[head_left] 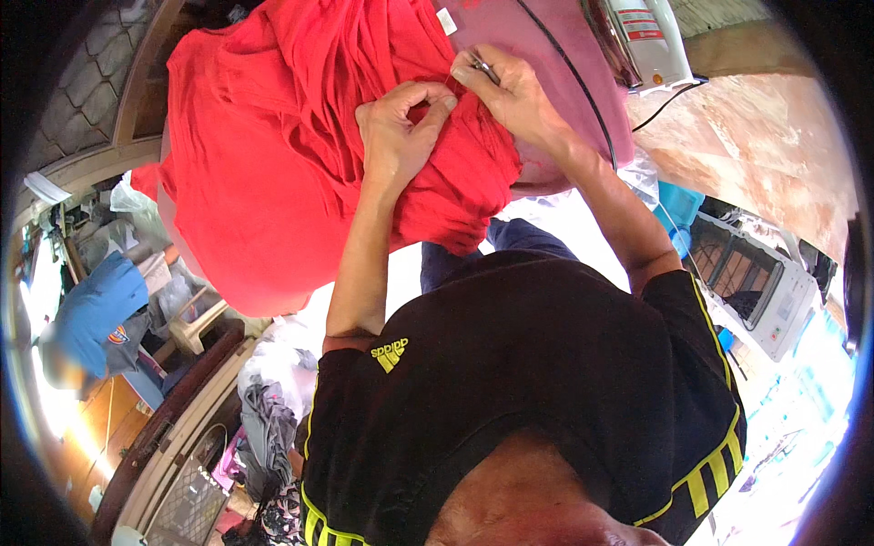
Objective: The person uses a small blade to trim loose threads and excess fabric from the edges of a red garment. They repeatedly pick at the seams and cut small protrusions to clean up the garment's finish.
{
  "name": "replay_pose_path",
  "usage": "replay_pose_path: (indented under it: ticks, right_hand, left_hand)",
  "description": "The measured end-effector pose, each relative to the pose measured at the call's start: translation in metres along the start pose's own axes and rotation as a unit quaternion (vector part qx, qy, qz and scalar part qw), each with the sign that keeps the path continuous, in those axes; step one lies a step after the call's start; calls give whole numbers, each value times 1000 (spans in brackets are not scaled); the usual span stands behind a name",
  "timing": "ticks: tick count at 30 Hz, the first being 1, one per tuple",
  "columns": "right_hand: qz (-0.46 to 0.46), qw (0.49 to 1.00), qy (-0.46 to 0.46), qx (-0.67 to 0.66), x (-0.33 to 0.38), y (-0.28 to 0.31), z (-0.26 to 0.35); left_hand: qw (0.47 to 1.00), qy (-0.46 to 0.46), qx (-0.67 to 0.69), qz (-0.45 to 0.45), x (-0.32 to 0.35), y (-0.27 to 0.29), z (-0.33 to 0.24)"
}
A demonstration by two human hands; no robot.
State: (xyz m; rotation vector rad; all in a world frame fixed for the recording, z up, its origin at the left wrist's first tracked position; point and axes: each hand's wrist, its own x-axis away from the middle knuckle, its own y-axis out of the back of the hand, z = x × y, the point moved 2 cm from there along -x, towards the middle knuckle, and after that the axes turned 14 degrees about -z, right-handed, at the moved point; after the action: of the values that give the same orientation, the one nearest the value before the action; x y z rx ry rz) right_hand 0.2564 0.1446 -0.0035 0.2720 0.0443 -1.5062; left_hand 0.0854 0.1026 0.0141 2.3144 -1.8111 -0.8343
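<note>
Red cloth (273, 164) is sprawled around 11 o'clock in the view, all bunched up on a pinkish surface (492, 23). Left hand (401, 132) near 12 has thumb and finger pinched together right at it, can't tell what's between them; right hand (514, 91), between 12 and 1, is curled closed round a small metal tool (486, 68), tips pinched too

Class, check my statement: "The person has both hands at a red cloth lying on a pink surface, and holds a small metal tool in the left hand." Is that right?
Not quite: the head view shows the small metal tool in the right hand, not the left hand. Both hands are at the red cloth lying on the pink surface.
</note>
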Motion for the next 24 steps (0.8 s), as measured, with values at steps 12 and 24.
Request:
replay_pose_path:
  ticks: [12,24]
  right_hand:
    - [41,967,132,215,40,9,15]
    - [3,976,46,211,32,57,1]
  left_hand:
    - [998,50,26,19,-3,7,8]
    - [959,-225,-163,-51,1,12,-41]
